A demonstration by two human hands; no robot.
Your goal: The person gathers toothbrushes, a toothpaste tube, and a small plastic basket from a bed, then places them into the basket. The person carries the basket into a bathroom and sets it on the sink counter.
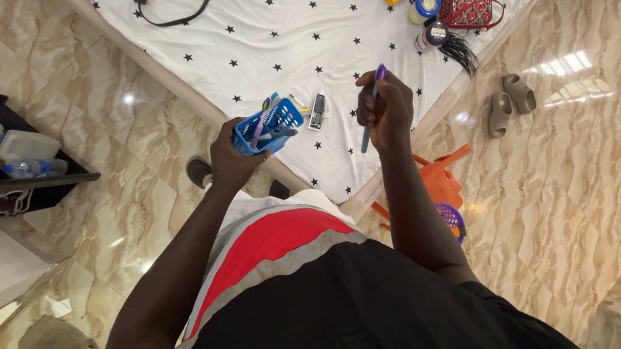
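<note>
Left hand (229,153) fingers wrapped round blue slotted basket (271,126) of pens, frame centre | right hand (388,109) fingers closed on purple pen (373,107) | star-print sheet (299,28) beneath

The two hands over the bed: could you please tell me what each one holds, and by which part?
The left hand grips a small blue basket by its side. The right hand holds a purple pen-like stick around its middle.

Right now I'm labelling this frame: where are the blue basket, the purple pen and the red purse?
blue basket (277,119), head view, on its perforated side wall.
purple pen (372,107), head view, on its shaft above the fist.
red purse (469,8), head view, on its patterned front.
</note>
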